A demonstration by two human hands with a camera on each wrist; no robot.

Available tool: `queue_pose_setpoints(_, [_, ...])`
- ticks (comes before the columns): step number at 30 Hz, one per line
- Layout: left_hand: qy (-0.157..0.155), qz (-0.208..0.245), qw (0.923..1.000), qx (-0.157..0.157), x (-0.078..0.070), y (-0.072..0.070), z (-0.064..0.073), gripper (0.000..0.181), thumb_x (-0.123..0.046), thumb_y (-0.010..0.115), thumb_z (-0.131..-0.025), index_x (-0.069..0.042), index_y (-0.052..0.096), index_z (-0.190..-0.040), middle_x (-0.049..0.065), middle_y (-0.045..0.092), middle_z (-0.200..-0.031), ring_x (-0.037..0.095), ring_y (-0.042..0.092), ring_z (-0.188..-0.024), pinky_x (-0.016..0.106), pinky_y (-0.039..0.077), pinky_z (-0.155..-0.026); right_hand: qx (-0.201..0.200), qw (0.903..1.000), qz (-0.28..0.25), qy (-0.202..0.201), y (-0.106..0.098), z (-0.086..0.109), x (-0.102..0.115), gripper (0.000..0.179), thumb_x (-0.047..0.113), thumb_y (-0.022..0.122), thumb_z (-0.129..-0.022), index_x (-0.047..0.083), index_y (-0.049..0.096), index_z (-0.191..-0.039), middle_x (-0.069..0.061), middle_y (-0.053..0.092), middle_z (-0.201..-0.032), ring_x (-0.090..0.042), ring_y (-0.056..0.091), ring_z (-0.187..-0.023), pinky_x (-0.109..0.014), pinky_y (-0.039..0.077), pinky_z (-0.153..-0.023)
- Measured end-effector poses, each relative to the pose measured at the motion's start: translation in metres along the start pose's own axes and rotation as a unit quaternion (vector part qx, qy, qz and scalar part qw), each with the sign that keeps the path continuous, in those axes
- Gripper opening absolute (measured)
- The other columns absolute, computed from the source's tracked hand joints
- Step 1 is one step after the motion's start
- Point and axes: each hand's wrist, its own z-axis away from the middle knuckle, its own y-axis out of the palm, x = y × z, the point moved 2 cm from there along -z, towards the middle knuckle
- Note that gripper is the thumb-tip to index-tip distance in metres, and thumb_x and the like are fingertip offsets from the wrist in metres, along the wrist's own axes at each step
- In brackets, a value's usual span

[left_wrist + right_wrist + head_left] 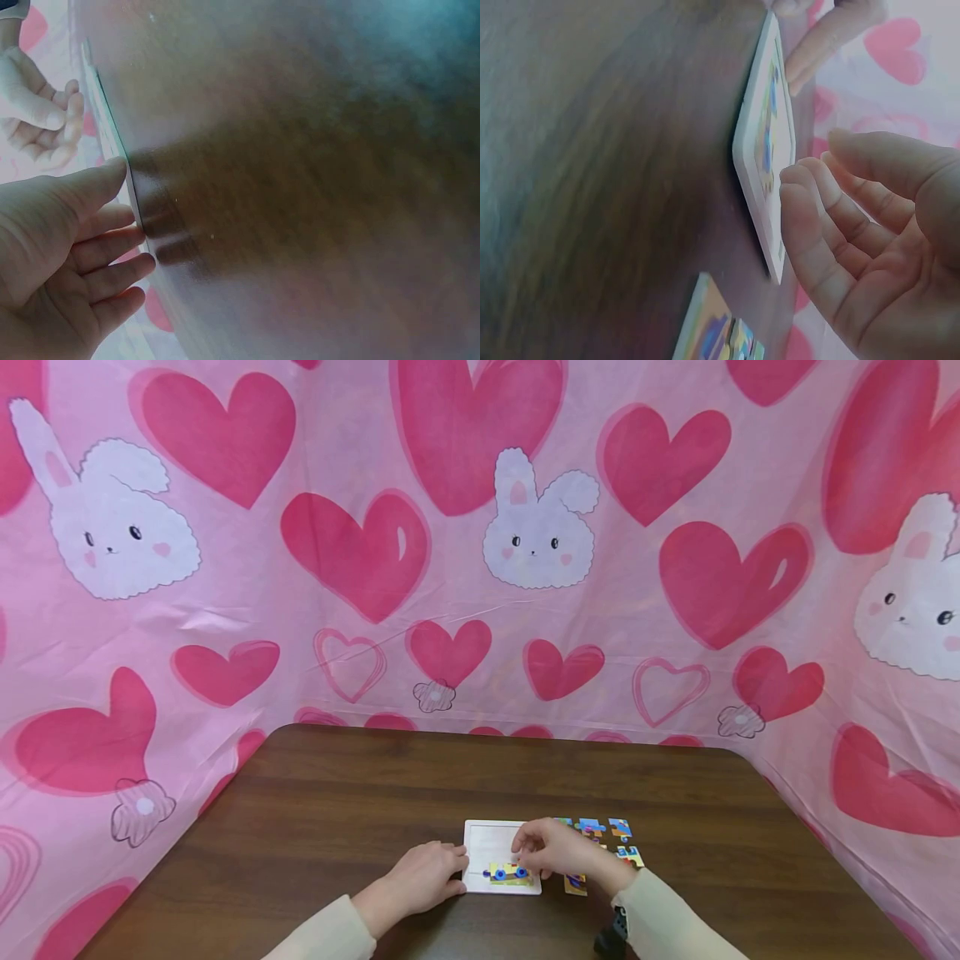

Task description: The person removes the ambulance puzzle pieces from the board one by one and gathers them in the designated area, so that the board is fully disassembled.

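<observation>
A white puzzle tray lies on the table, with a few joined jigsaw pieces showing yellow and blue wheels in its lower right part. My left hand touches the tray's left edge; in the left wrist view its thumb and fingertips sit along that edge. Over the tray's right side hovers my right hand, fingers loosely bent. Nothing shows between its fingers in the right wrist view, where the joined pieces lie below and beyond them.
Right of the tray are several loose jigsaw pieces, partly hidden by the right hand and forearm. One piece lies near the tray's lower right corner. The brown wooden table ends at a pink heart-and-rabbit cloth.
</observation>
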Motion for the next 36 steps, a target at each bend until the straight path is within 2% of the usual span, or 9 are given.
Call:
queue_pose_setpoints(10, [0.001, 0.005, 1.0, 0.0, 0.0, 0.001, -0.001, 0.015, -0.027, 0.071, -0.078, -0.014, 0.065, -0.079, 0.007, 0.067, -0.103, 0.015, 0.062, -0.092, 0.035, 0.048, -0.081, 0.005, 0.9998, 0.017, -0.012, 0.01, -0.007, -0.001, 0.006, 0.0, 0.065, -0.08, 0.001, 0.062, -0.086, 0.001, 0.054, -0.065, -0.01, 0.05, -0.053, -0.025, 0.048, -0.046])
queue_pose_setpoints(13, [0.012, 0.01, 0.9998, -0.012, 0.002, 0.003, -0.001, 0.015, -0.026, 0.071, -0.077, -0.013, 0.064, -0.079, 0.008, 0.067, -0.103, 0.016, 0.062, -0.092, 0.036, 0.048, -0.08, 0.002, 0.9998, 0.018, -0.011, 0.012, -0.008, -0.001, 0.007, -0.002, 0.066, -0.079, 0.001, 0.062, -0.084, 0.001, 0.055, -0.063, -0.011, 0.05, -0.053, -0.024, 0.046, -0.045])
queue_pose_setpoints(17, [0.042, 0.003, 0.9984, -0.037, 0.007, 0.012, -0.001, 0.015, -0.026, 0.071, -0.078, -0.013, 0.063, -0.078, 0.009, 0.068, -0.1, 0.017, 0.063, -0.088, 0.035, 0.049, -0.074, -0.001, 0.9996, 0.029, -0.006, 0.013, -0.008, 0.0, 0.009, -0.002, 0.067, -0.077, 0.003, 0.062, -0.083, 0.003, 0.055, -0.062, -0.009, 0.049, -0.051, -0.021, 0.043, -0.044])
queue_pose_setpoints(19, [0.045, 0.004, 0.9982, -0.039, 0.008, 0.012, -0.001, 0.015, -0.026, 0.071, -0.078, -0.012, 0.063, -0.078, 0.009, 0.068, -0.1, 0.017, 0.063, -0.087, 0.034, 0.048, -0.073, -0.002, 0.9994, 0.035, -0.002, 0.014, -0.008, 0.0, 0.009, -0.002, 0.067, -0.077, 0.003, 0.062, -0.082, 0.003, 0.055, -0.062, -0.007, 0.048, -0.05, -0.02, 0.042, -0.043])
queue_pose_setpoints(24, [0.019, 0.011, 0.9995, -0.023, 0.001, 0.003, 0.0, 0.015, -0.025, 0.071, -0.077, -0.012, 0.063, -0.077, 0.008, 0.067, -0.102, 0.016, 0.063, -0.09, 0.034, 0.048, -0.076, -0.003, 0.9988, 0.049, 0.007, 0.016, -0.009, -0.001, 0.007, -0.001, 0.068, -0.077, 0.003, 0.063, -0.081, 0.005, 0.053, -0.06, -0.005, 0.045, -0.047, -0.019, 0.039, -0.043])
queue_pose_setpoints(28, [0.005, 0.004, 1.0, -0.007, 0.0, 0.0, 0.0, 0.015, -0.027, 0.071, -0.077, -0.014, 0.063, -0.077, 0.007, 0.067, -0.103, 0.015, 0.062, -0.09, 0.031, 0.048, -0.074, -0.004, 0.9985, 0.053, 0.014, 0.017, -0.01, 0.0, 0.006, 0.0, 0.068, -0.077, 0.003, 0.063, -0.08, 0.005, 0.053, -0.059, -0.006, 0.045, -0.046, -0.019, 0.039, -0.043])
queue_pose_setpoints(36, [0.0, 0.006, 1.0, 0.0, 0.0, -0.001, 0.0, 0.015, -0.025, 0.071, -0.077, -0.013, 0.063, -0.078, 0.008, 0.067, -0.103, 0.016, 0.062, -0.091, 0.031, 0.047, -0.075, -0.01, 0.9983, 0.054, 0.021, 0.018, -0.01, -0.001, 0.004, 0.001, 0.068, -0.077, 0.001, 0.064, -0.079, 0.004, 0.052, -0.058, -0.006, 0.045, -0.047, -0.019, 0.039, -0.043])
